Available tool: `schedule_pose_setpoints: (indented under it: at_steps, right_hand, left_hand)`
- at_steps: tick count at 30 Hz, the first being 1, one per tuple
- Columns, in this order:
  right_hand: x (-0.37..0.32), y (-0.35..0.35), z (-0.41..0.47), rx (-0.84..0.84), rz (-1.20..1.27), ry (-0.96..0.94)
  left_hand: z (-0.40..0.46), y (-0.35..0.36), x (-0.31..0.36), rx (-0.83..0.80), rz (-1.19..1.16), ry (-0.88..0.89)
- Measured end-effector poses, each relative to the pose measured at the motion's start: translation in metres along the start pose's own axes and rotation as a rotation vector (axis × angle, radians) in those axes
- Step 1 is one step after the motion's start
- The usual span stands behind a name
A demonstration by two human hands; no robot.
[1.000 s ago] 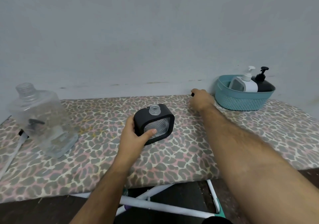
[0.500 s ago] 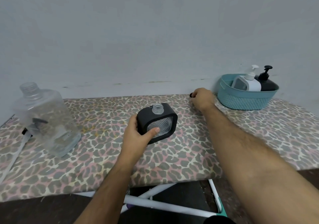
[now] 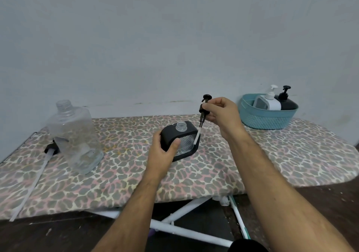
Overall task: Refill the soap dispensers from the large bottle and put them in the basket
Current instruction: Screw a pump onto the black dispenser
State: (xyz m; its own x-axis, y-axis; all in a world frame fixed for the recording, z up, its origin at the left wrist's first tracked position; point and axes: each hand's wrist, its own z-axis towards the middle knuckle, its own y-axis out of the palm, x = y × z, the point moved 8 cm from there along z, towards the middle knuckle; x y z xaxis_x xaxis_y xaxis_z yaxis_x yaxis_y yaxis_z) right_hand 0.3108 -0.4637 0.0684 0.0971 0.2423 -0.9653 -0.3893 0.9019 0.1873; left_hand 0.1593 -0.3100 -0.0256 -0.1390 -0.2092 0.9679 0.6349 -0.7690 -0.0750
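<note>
Right hand [image 3: 221, 114]: pinching a black pump head [image 3: 204, 108], dip tube slanting down just beside the open neck of the black dispenser [image 3: 179, 138]. Left hand [image 3: 162, 154]: wrapped round that dispenser's near left corner, thumb across the clear front, body standing on the leopard-print ironing board [image 3: 272, 160]. Farther left, upright and uncapped: large clear bottle [image 3: 74, 135], its own pump [image 3: 38, 172] lying beside it. Far right, by the wall: teal basket [image 3: 268, 117] holding a white dispenser [image 3: 269, 101] and another black dispenser [image 3: 285, 99].
</note>
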Motion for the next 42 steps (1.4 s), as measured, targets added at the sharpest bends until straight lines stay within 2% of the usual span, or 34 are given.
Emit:
schedule_pose_setpoints:
  at_steps: [5, 10, 16, 22, 26, 34, 42]
  right_hand:
    - [-0.046, 0.013, -0.026, 0.091, -0.040, -0.251]
    - [-0.076, 0.019, -0.044, 0.213, -0.099, -0.446]
    - [-0.070, 0.034, -0.045, 0.188, -0.192, -0.531]
    - [-0.047, 0.050, -0.045, 0.103, -0.263, -0.499]
    - [-0.021, 0.055, -0.047, 0.017, -0.328, -0.414]
    - [0.002, 0.058, -0.049, -0.113, -0.296, -0.288]
    - [0.022, 0.054, -0.049, -0.117, -0.384, -0.235]
  left_hand:
    - [-0.002, -0.013, 0.001, 0.101, -0.118, -0.009]
    - [0.002, -0.013, -0.006, 0.078, -0.188, -0.048]
    - [0.003, -0.012, -0.005, 0.057, -0.188, -0.042]
    - [0.004, -0.011, -0.006, 0.057, -0.174, -0.045]
    - [0.004, -0.013, -0.007, 0.072, -0.164, -0.027]
    - [0.004, -0.013, -0.006, 0.091, -0.141, -0.031]
    - [0.003, -0.015, -0.006, 0.099, -0.121, -0.035]
